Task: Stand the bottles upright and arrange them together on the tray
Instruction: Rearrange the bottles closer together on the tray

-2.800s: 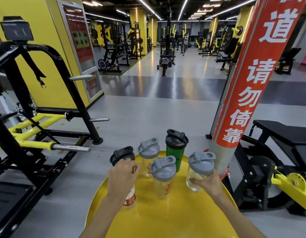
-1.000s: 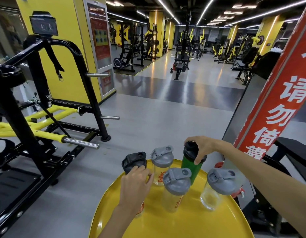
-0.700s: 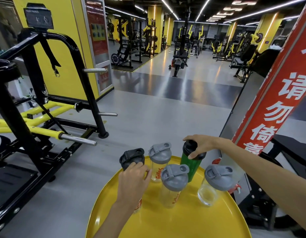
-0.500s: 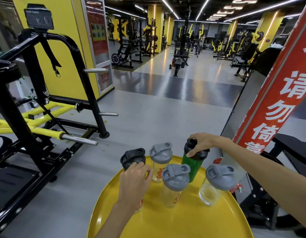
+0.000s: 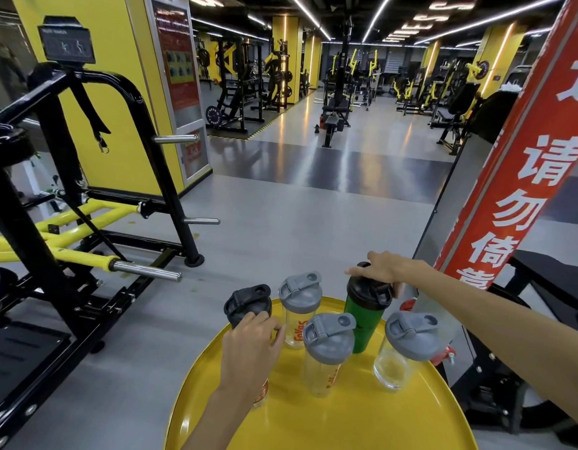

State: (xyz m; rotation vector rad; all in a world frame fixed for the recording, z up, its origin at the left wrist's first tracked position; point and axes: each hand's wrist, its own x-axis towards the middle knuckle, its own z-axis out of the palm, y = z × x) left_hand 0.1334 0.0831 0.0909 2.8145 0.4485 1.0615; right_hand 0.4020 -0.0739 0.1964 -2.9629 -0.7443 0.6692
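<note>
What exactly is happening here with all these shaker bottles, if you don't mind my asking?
A person is grouping five shaker bottles on a round yellow tray in a gym. The left hand grips the black-lidded clear bottle at the tray's left edge, while the right hand rests on the lid of the green bottle at the back. Three grey-lidded clear bottles stand untouched. All five appear upright and fairly close together.
</note>
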